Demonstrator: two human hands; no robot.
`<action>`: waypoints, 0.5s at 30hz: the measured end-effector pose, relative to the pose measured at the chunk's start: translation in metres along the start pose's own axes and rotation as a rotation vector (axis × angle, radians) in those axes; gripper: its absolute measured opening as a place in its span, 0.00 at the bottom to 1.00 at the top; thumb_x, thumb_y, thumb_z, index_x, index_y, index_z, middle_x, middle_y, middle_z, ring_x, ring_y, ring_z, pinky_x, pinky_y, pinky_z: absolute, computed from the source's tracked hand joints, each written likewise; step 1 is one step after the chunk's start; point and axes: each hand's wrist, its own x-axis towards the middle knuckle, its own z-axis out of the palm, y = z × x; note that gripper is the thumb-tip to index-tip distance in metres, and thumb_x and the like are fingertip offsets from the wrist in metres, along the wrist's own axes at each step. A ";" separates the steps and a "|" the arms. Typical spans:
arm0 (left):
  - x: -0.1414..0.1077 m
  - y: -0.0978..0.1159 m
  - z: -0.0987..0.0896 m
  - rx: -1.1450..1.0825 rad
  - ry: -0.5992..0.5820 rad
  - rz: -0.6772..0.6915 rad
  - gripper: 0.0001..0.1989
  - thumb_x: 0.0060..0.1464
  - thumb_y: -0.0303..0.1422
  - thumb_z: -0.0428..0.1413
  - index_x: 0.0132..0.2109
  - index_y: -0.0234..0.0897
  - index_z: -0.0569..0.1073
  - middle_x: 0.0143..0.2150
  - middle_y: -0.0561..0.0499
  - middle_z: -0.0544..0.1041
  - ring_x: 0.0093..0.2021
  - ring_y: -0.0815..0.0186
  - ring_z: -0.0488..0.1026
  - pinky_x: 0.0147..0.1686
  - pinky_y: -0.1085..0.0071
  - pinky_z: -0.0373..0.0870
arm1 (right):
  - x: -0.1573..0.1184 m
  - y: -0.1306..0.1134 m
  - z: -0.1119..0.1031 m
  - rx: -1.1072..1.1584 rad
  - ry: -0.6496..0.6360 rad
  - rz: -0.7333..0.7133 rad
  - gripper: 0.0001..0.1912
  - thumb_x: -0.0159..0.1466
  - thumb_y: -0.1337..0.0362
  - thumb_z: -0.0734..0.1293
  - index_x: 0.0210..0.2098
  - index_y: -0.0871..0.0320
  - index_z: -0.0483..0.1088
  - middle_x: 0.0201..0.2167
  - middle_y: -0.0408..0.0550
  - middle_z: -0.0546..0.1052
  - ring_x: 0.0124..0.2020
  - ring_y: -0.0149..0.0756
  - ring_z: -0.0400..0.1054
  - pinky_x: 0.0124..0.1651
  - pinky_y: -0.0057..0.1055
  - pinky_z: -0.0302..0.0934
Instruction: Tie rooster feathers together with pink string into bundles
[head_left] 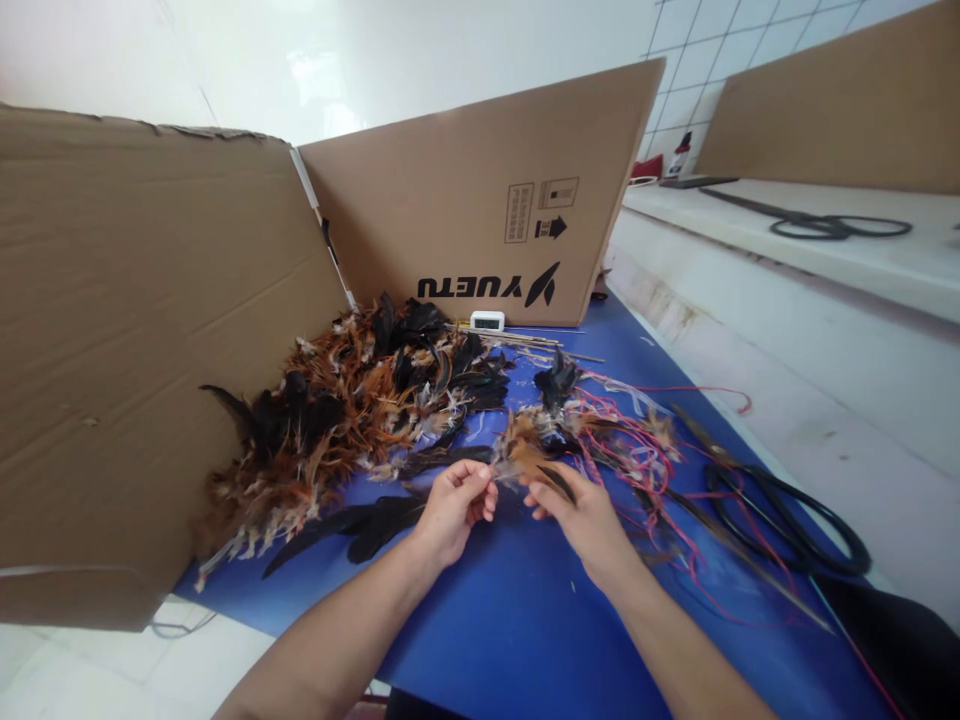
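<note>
My left hand [454, 508] pinches the pale, fluffy base of a brown feather [531, 462] between thumb and fingertips. Its brown vane lies at the fingers of my right hand [583, 525], which are curled around it; a dark strip shows there too, partly covered by the fingers. Just beyond my hands is a loose cluster of brown and black feathers [559, 385], mixed with tangled pink string [611, 440]. A large heap of brown and black feathers [375, 390] spreads to the left. Long black feathers [375, 525] lie flat beside my left hand.
Black-handled scissors [799, 520] rest at the right edge of the blue table [480, 620]. Cardboard panels [450, 200] wall off the back and left. A small white digital display [487, 321] and thin sticks [517, 339] sit behind. Another pair of scissors [814, 222] lies on the white ledge.
</note>
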 end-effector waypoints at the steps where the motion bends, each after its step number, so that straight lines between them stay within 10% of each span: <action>1: 0.000 0.001 -0.001 -0.030 -0.003 -0.015 0.13 0.46 0.37 0.62 0.32 0.32 0.69 0.23 0.54 0.69 0.20 0.77 0.64 0.20 0.80 0.61 | 0.000 0.002 0.001 -0.036 -0.016 0.003 0.15 0.51 0.57 0.69 0.34 0.60 0.71 0.30 0.50 0.76 0.26 0.34 0.69 0.27 0.31 0.64; 15: -0.009 -0.006 0.014 0.035 0.069 0.111 0.12 0.48 0.37 0.60 0.32 0.31 0.69 0.24 0.54 0.69 0.20 0.76 0.64 0.21 0.79 0.63 | -0.007 0.008 0.012 -0.048 -0.150 -0.128 0.16 0.53 0.57 0.70 0.38 0.59 0.71 0.29 0.46 0.75 0.29 0.33 0.70 0.33 0.29 0.66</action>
